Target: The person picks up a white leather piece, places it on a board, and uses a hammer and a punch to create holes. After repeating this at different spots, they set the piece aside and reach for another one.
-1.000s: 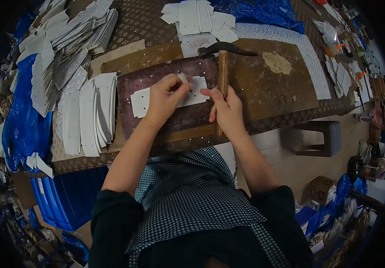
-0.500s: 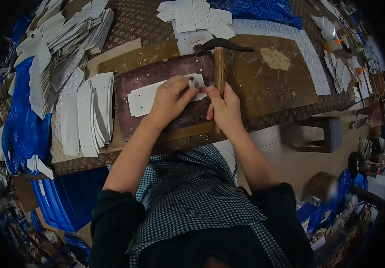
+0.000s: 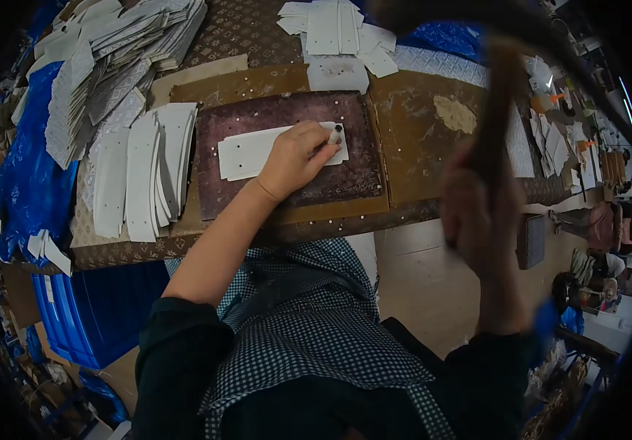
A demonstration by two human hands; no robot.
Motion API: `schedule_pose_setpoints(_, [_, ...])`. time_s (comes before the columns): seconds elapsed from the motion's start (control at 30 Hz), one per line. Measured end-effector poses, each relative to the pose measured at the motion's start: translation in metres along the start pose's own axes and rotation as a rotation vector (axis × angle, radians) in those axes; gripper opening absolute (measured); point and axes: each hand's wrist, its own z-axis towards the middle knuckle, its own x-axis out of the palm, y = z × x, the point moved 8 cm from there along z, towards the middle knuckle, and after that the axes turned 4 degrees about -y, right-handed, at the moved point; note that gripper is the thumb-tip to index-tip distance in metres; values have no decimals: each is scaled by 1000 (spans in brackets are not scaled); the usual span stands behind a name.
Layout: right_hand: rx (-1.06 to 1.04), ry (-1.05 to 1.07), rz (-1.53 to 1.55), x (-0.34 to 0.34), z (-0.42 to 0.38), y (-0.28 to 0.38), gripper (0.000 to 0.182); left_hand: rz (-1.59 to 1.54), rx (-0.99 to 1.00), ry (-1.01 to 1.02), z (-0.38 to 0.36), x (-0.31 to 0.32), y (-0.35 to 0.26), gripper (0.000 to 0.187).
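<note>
My left hand [image 3: 301, 155] is closed around a short hole punch [image 3: 335, 134], held upright over the right end of a white strip of sheet material [image 3: 257, 155]. The strip shows small dark holes at its left end and lies on a dark reddish pad [image 3: 294, 203]. My right hand [image 3: 481, 213] is closed around the wooden handle of a hammer [image 3: 498, 110], raised to the right of the pad. Hammer and hand are blurred by motion, and the hammer head appears large near the top of the view.
Stacked white strips [image 3: 143, 176] stand left of the pad, with larger piled sheets [image 3: 103, 73] behind. More white pieces [image 3: 334, 29] lie at the back. A brown board [image 3: 418, 161] sits at right. Below the table are a blue bin [image 3: 103, 315] and a stool [image 3: 531, 240].
My right hand has lifted the hammer up and to the right, away from my left hand. My left hand keeps the punch upright near the strip's right end. The view has shifted slightly.
</note>
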Motion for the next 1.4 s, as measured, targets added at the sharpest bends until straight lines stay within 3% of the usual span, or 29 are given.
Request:
schedule_pose_setpoints(0.03, [105, 209, -353, 11, -3, -26, 17, 6, 10, -1, 0, 0, 1, 11])
schedule_pose_setpoints(0.13, [255, 359, -538, 11, -7, -47, 17, -6, 19, -11, 2, -1, -1, 11])
schedule_pose_setpoints(0.23, [121, 191, -254, 0, 1, -2, 19, 1, 8, 0, 1, -2, -3, 12])
schedule_pose_setpoints(0.33, [-240, 61, 15, -14, 13, 66, 27, -8, 9, 3, 0, -1, -3, 12])
schedule_pose_setpoints(0.43, [-335, -20, 178, -12, 14, 59, 27, -25, 11, -8, 0, -1, -4, 13])
schedule_pose_setpoints(0.47, [-303, 18, 187, -7, 13, 35, 25, -31, 11, -15, 1, -2, -4, 13])
schedule_pose_setpoints(0.5, [-287, 114, -150, 5, 7, 6, 24, -19, 10, -9, 1, -3, -5, 13])
schedule_pose_setpoints(0.57, [-19, 256, -472, 11, -5, -52, 25, 4, 5, 5, 1, -4, -6, 14])
schedule_pose_setpoints(0.6, [232, 295, -448, 10, -12, -76, 25, -13, -2, -11, 0, -4, -5, 13])
schedule_pose_setpoints(0.7, [541, 147, -181, 9, -14, -86, 25, -42, -16, -45, -2, -2, -3, 14])
schedule_pose_setpoints(0.97, [403, -150, 380, 76, 18, -172, 27, -105, -122, -18, -3, -3, 4, 14])
schedule_pose_setpoints(1.17, [387, -132, 303, 86, 16, -182, 25, 3, -112, -65, -4, -5, 4, 14])
schedule_pose_setpoints(1.3, [396, -137, 282, 86, 14, -177, 25, -65, -282, -142, -11, -14, 10, 13])
schedule_pose_setpoints(1.4, [388, -151, 307, 89, 13, -175, 24, -31, -269, -164, -14, -20, 7, 11])
